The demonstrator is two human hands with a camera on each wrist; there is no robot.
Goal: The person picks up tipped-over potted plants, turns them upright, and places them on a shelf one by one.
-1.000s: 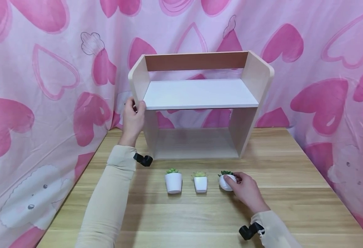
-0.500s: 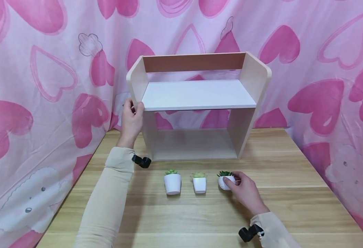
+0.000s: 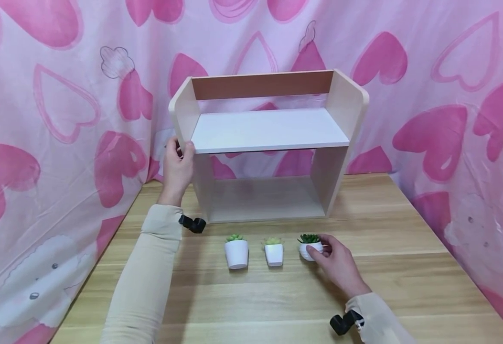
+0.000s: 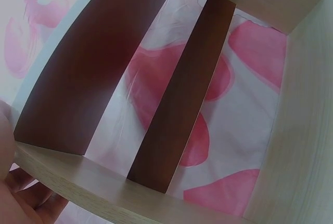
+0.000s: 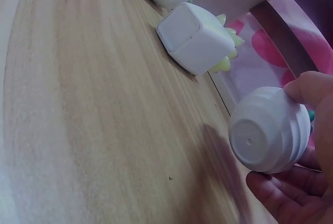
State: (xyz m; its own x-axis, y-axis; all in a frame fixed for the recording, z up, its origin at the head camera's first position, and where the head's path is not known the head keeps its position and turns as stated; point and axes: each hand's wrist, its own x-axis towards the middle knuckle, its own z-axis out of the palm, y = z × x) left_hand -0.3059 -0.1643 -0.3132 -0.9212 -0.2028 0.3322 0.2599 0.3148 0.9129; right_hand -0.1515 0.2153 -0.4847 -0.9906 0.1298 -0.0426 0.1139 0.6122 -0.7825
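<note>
My left hand (image 3: 178, 167) grips the left side panel of a small two-tier wooden shelf (image 3: 270, 129), at the height of its white middle board. My right hand (image 3: 339, 267) holds a round ribbed white pot with a dark green succulent (image 3: 310, 248) between thumb and fingers. In the right wrist view the base of this ribbed pot (image 5: 268, 130) faces the camera, and a shadow falls on the table beside it. To its left lie a small square-based potted succulent (image 3: 274, 253) and a larger round potted succulent (image 3: 236, 253); their bases show in the right wrist view, so both lie on their sides.
The shelf stands at the back of a wood-grain table (image 3: 285, 306). A pink heart-patterned curtain (image 3: 242, 38) hangs behind and along both sides. Brown rails (image 4: 182, 94) cross the back of the shelf.
The ribbed pot has tilted in my right hand, so more of its green leaves shows. My left hand keeps its hold on the shelf. The head view has shifted slightly.
</note>
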